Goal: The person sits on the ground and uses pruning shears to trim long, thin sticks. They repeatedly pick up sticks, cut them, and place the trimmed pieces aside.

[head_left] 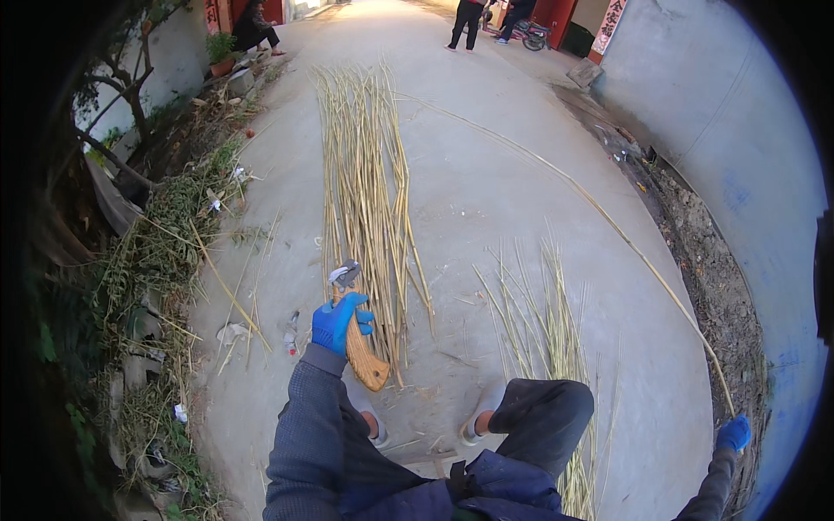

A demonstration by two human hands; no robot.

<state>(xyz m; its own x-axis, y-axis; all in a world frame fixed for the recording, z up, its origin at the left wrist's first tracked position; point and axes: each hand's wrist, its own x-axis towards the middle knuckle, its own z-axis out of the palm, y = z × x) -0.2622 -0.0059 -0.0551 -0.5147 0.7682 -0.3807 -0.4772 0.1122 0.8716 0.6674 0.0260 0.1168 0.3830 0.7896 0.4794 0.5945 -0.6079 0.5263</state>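
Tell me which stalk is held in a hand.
The long stalk arching across the right side, its near end in the right hand; the other stalks lie heaped or scattered.

Left hand (341, 322) and right hand (734, 431) — gloved bright blue. The wooden handle (367, 363) is streaked orange-brown; the far stalks (360, 174) — straw-yellow.

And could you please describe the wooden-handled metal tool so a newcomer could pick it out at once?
On the pale grey concrete lane lies a long bundle of thin straw-coloured stalks. At its near end, the left hand in a blue glove grips the wooden-handled metal tool. Its thick, curved handle sets it apart from the slender stalks.
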